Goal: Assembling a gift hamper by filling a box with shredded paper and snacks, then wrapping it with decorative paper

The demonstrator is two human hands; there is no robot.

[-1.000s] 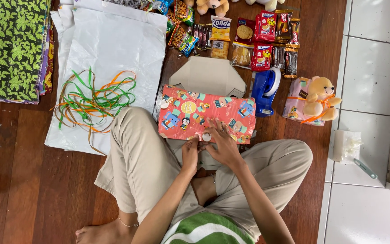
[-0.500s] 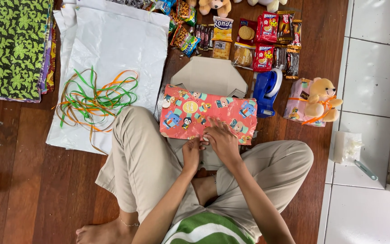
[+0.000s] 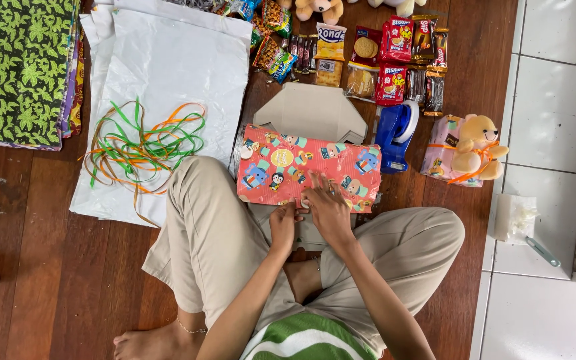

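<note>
A box wrapped in red cartoon-print paper (image 3: 281, 167) rests on my crossed legs. My right hand (image 3: 327, 208) lies flat on its near edge, fingers spread over the paper. My left hand (image 3: 283, 225) pinches the paper's lower edge just beside the right one. Behind the box lies an open plain cardboard flap (image 3: 311, 113). A blue tape dispenser (image 3: 396, 133) stands to the right of the box, within reach of my right hand.
Green and orange ribbons (image 3: 143, 140) lie on white plastic sheets (image 3: 168, 67) to the left. Snack packets (image 3: 375, 53) line the back. A wrapped gift with a teddy bear (image 3: 468, 150) sits right. Patterned cloth (image 3: 18, 67) is far left; a tissue and knife (image 3: 521, 223) are on the tiles.
My hands have shifted slightly along the near edge of the wrapped box, the right fingers sliding further onto the paper. The box stays in place.
</note>
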